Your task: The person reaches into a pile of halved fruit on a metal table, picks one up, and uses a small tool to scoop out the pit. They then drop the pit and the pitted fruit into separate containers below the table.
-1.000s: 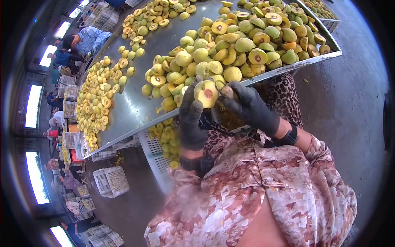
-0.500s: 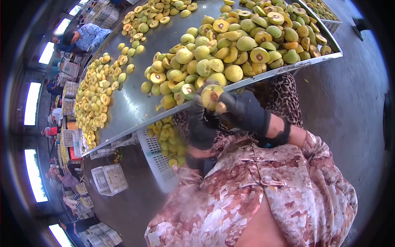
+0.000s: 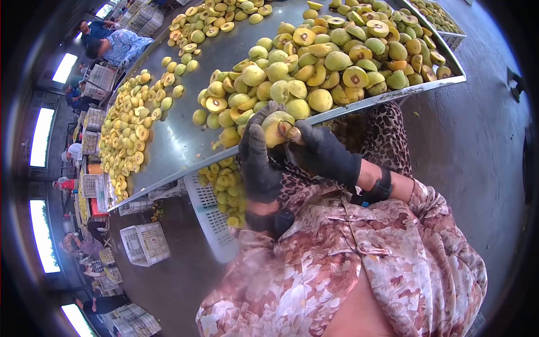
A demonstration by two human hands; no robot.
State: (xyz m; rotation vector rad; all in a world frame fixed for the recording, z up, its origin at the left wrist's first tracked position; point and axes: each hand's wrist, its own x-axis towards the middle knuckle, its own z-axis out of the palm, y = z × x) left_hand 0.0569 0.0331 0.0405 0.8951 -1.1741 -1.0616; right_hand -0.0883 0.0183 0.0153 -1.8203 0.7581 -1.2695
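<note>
My left hand [image 3: 261, 160], in a dark glove, cups a yellow-green fruit half [image 3: 275, 127] near the table's front edge. Its cut side shows a brown stone hollow. My right hand [image 3: 331, 156], also gloved, is closed around a small tool [image 3: 293, 134] whose tan, rounded end shows beside the cut face. The rest of the tool is hidden by the fingers. Just beyond both hands lies a large heap of similar fruit halves [image 3: 320, 100], some cut side up with brown centres.
The metal table [image 3: 174, 135] has a raised rim and more fruit piles [image 3: 126, 140] at left. Below it stands a white crate [image 3: 212, 224] with fruit. Another white crate [image 3: 146, 245] is on the floor. A person in blue [image 3: 124, 49] works across the table.
My left hand has risen and turned, its fingers now wrapped up behind the fruit half. The fruit half has shifted slightly left and tilted; my right hand's tool stays against it.
</note>
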